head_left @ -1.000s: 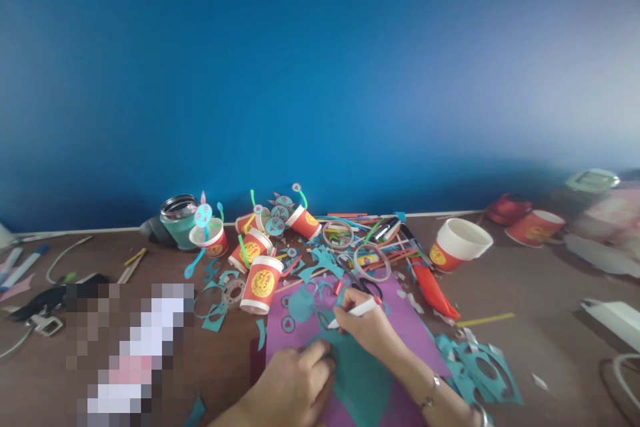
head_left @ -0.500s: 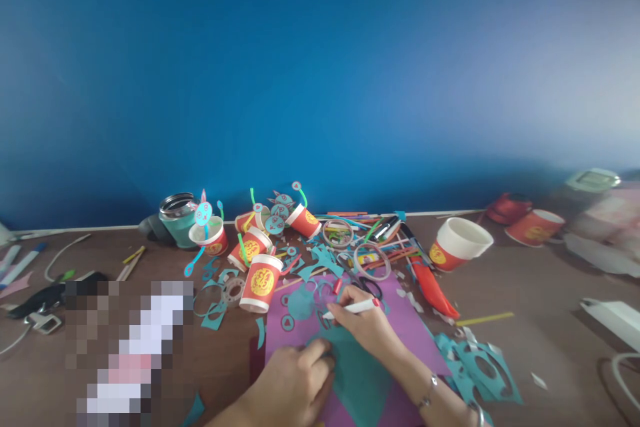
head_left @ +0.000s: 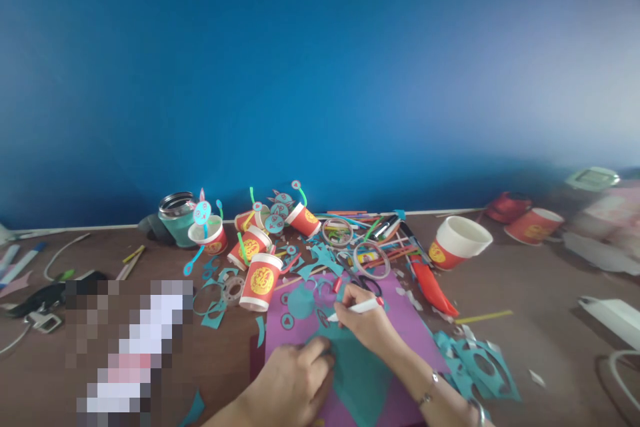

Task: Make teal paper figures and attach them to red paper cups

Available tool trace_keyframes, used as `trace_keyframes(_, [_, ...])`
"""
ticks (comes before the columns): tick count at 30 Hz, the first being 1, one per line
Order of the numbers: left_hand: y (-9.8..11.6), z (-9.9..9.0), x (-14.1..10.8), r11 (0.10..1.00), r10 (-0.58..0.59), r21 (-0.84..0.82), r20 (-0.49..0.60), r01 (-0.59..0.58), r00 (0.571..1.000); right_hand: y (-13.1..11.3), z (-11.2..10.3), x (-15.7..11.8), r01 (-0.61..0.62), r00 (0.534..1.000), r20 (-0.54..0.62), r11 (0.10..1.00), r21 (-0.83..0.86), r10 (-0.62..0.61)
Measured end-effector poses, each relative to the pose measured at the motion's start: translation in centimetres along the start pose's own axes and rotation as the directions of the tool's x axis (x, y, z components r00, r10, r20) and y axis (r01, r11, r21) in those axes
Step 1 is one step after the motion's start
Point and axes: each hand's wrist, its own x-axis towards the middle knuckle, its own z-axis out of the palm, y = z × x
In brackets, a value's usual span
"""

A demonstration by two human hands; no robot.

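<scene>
A white marker (head_left: 363,307) with a red end is pinched in my right hand (head_left: 367,320), its tip at a small oval outline (head_left: 324,317) on the teal paper. My left hand (head_left: 299,377), fingers curled, presses on the left edge of the teal paper (head_left: 357,373); whether it grips the edge is hidden. Beneath lies a purple sheet (head_left: 410,340). Left of the marker tip are a teal paper disc (head_left: 301,303) and a small round cutout with a heart (head_left: 287,321). A red marker cap (head_left: 337,285) lies just behind my right hand, near dark-handled scissors (head_left: 373,285).
Several red-and-white paper cups (head_left: 261,282) with straws stand or lie at the back left. Another cup (head_left: 460,243) is at the right, beside a red pouch (head_left: 434,288). Teal scraps (head_left: 480,367), tape rolls (head_left: 372,261) and a flask (head_left: 179,220) surround the sheet.
The marker tip has shifted slightly right and toward me, along the oval outline. My left hand stays in place on the paper.
</scene>
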Motion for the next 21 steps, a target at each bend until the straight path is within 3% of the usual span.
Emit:
trace_keyframes(10, [-0.04,0.04,-0.02,0.998,-0.025,-0.049,0.041,0.027,0.999,0.07,-0.07,0.1,-0.034,0.999,0.021,0.999,0.038,0.033])
trace_keyframes(21, [0.07,-0.19,0.04,0.999,-0.036,-0.039,0.054,0.038,0.998,-0.09,0.03,-0.08,-0.001,1.0,0.004,0.999,-0.042,0.001])
